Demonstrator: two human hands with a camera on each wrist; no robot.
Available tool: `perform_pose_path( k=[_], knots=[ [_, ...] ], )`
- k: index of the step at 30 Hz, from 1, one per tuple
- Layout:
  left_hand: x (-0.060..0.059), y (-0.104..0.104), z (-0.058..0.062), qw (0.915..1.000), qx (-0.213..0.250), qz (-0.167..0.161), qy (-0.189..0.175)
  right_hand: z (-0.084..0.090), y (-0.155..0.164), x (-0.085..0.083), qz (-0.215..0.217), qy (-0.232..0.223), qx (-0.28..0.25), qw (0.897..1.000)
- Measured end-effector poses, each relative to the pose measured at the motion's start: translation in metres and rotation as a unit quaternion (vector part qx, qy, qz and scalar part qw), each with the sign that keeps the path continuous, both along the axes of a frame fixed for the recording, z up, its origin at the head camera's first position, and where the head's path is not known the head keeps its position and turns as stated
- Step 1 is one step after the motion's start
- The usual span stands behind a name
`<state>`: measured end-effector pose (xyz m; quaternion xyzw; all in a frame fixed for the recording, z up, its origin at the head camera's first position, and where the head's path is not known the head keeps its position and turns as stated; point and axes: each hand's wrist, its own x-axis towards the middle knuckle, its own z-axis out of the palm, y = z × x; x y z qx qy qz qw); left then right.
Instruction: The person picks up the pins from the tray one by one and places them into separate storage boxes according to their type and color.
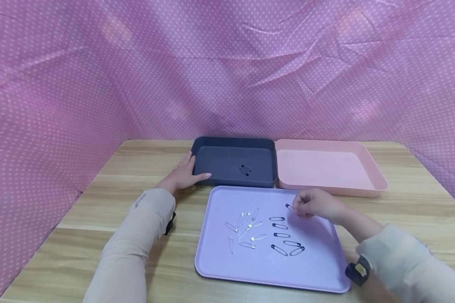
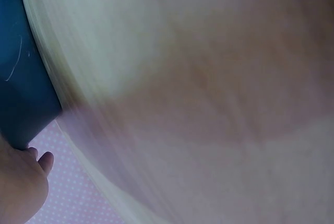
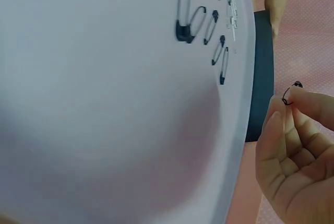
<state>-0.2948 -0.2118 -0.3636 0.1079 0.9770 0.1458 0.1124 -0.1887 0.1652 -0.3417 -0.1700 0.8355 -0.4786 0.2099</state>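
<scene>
Between thumb and fingertips, my right hand (image 1: 314, 203) pinches a black safety pin (image 1: 289, 207) above the far right part of the lavender tray (image 1: 318, 261). The right wrist view shows that pin (image 3: 297, 84) at the fingertips. My left hand (image 1: 183, 173) rests at the left side of the dark tray (image 1: 220, 162), its thumb over the near rim and its fingers along the left edge. Two black safety pins (image 1: 244, 170) lie in the dark tray. On the lavender tray, several black safety pins (image 1: 282, 235) lie right of several silver safety pins (image 1: 246, 245).
A pink tray (image 1: 322, 164) stands right of the dark tray, touching or nearly touching it. All the trays are on a wooden table (image 1: 79, 235). Pink dotted cloth (image 1: 227, 75) hangs behind and beside the table.
</scene>
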Motion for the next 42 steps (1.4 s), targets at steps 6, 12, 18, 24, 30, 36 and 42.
perform_pose_path(
  k=[6,12,18,24,30,36,42],
  knots=[
    [-0.001,0.000,-0.001,1.0000,0.007,-0.001,-0.001,0.006,-0.006,-0.006,-0.018,-0.011,-0.019,1.000],
    [-0.001,-0.001,-0.001,1.0000,0.007,0.001,0.001,0.010,-0.014,-0.012,-0.043,-0.006,-0.046,0.998],
    [0.000,0.001,0.002,1.0000,0.007,0.001,0.000,0.010,-0.024,-0.020,-0.061,0.002,-0.048,0.997],
    [0.001,0.001,0.002,1.0000,0.003,0.001,-0.001,0.010,-0.037,-0.031,-0.074,0.006,-0.046,0.996],
    [-0.002,0.000,0.000,1.0000,0.003,0.003,-0.003,0.013,-0.050,-0.043,-0.087,0.009,-0.039,0.995],
    [-0.003,-0.001,-0.001,1.0000,0.002,-0.001,-0.007,0.013,-0.059,-0.054,-0.097,-0.015,-0.063,0.993],
    [-0.002,0.000,0.000,1.0000,0.001,-0.001,-0.008,0.011,-0.067,-0.064,-0.121,-0.031,-0.078,0.989]
  ],
)
